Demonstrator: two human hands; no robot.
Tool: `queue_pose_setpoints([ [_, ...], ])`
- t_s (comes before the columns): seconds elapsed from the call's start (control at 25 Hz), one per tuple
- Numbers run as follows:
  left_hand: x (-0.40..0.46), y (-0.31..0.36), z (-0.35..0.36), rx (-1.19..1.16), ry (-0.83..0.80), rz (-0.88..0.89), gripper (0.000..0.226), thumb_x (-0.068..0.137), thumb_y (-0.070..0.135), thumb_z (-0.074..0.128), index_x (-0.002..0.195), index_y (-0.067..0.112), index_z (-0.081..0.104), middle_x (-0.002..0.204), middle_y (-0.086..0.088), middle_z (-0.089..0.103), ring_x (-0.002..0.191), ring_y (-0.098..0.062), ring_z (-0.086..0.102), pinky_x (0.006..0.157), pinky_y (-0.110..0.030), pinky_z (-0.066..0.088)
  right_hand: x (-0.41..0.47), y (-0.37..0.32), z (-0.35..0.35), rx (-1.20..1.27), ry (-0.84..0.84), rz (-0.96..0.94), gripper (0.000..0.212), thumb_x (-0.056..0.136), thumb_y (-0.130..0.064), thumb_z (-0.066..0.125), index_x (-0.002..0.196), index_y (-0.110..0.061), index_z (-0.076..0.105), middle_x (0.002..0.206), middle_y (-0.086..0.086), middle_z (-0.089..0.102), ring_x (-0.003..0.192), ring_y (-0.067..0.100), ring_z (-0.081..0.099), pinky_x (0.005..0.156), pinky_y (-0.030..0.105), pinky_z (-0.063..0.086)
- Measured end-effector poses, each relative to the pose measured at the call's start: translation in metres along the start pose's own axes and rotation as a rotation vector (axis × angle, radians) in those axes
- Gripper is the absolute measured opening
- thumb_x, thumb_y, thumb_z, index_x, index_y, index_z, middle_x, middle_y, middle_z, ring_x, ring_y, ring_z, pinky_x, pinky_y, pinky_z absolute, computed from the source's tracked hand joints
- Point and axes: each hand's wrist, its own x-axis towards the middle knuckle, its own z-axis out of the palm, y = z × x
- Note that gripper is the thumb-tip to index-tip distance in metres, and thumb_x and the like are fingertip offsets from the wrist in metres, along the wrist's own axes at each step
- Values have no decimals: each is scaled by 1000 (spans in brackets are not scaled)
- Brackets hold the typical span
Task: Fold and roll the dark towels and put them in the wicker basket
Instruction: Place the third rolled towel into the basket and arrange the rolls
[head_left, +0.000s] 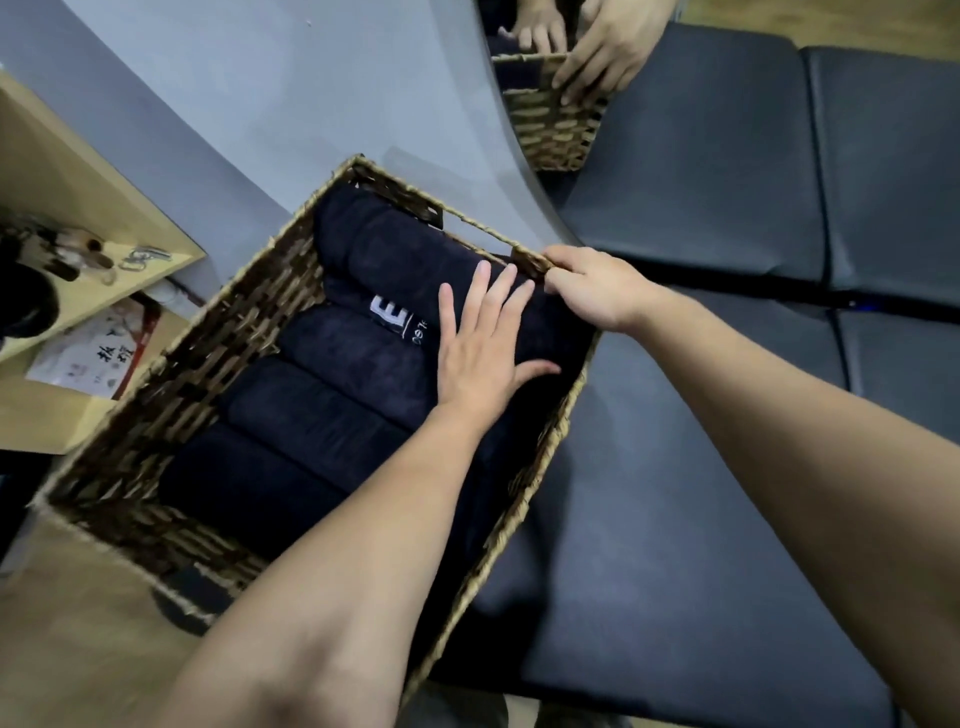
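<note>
Now the left hand (480, 358) presses spread fingers on the top rolled towel (415, 270) in the wicker basket (171, 395), the right hand (592, 288) pinching its rim; next, likely seat the roll level.

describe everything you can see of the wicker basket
The wicker basket is rectangular, woven of tan and dark brown strands with a lighter braided rim and a handle slot cut in its far wall. It sits tilted in view, beside a dark padded bench. Rolled dark towels lie side by side inside; the farthest shows a white logo. The left hand rests flat on the towels; the right hand grips the far rim by the handle slot. A mirror reflects one corner.
</note>
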Motion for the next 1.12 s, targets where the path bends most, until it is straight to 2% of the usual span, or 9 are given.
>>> queue_pose_setpoints([
  [0.04,0,-1,0,-15,0,-14,106,71,78,52,155,17,32,164,-1,29,155,-25,11,123,-54,-7,-3,-1,-2,-43,-38,-6,8,92,-28,56,95,-23,50,96,0,60,95,27,56,70,34,36],
  [0.12,-2,-7,-1,-58,8,16,114,69,80,54,156,12,28,165,-2,27,156,-25,10,124,-52,-6,-11,-2,-6,-180,-102,-46,39,81,-36,72,102,-22,42,95,-3,55,91,25,55,67,34,40],
  [0.32,0,-24,-13,72,-71,118,135,58,83,70,159,11,16,167,-4,18,156,-26,6,125,-52,-6,-17,0,-3,-385,-148,-52,107,54,-62,92,131,-18,33,132,5,49,112,30,56,92,47,52],
  [0.44,2,-20,-17,146,-103,110,134,59,82,72,159,13,16,167,-4,18,156,-26,5,124,-53,-5,-15,2,4,-410,-92,-51,111,54,-61,92,135,-16,32,135,8,49,116,33,55,89,45,51],
  [0.56,9,-9,-15,201,-130,70,129,62,81,69,159,15,16,166,-1,18,156,-26,3,125,-55,-4,-15,6,8,-395,-30,-64,95,62,-53,91,128,-14,35,128,9,52,106,28,54,76,36,42],
  [0.68,9,-5,-15,229,-147,46,125,65,81,66,159,16,14,167,-1,16,156,-26,1,124,-56,-3,-17,4,10,-368,-18,-56,89,65,-50,90,125,-14,36,128,9,53,104,29,53,75,36,41],
  [0.92,14,-43,-34,115,-91,241,107,74,88,46,155,18,34,161,-4,34,155,-27,16,125,-53,2,-22,-1,9,-429,-49,-16,111,57,-67,87,138,-16,31,132,10,49,120,36,50,89,47,50],
  [1.04,26,-78,-44,48,-75,93,97,80,88,40,154,26,35,162,-2,30,155,-26,10,123,-57,-6,-25,-5,13,-528,-27,39,134,52,-78,83,152,-18,17,139,10,44,125,37,48,93,50,48],
  [1.12,32,-88,-45,20,-127,20,97,78,89,40,155,32,31,164,1,24,156,-22,1,119,-62,-13,-24,-10,19,-588,3,82,136,50,-79,82,151,-18,15,137,11,44,124,35,49,88,47,47],
])
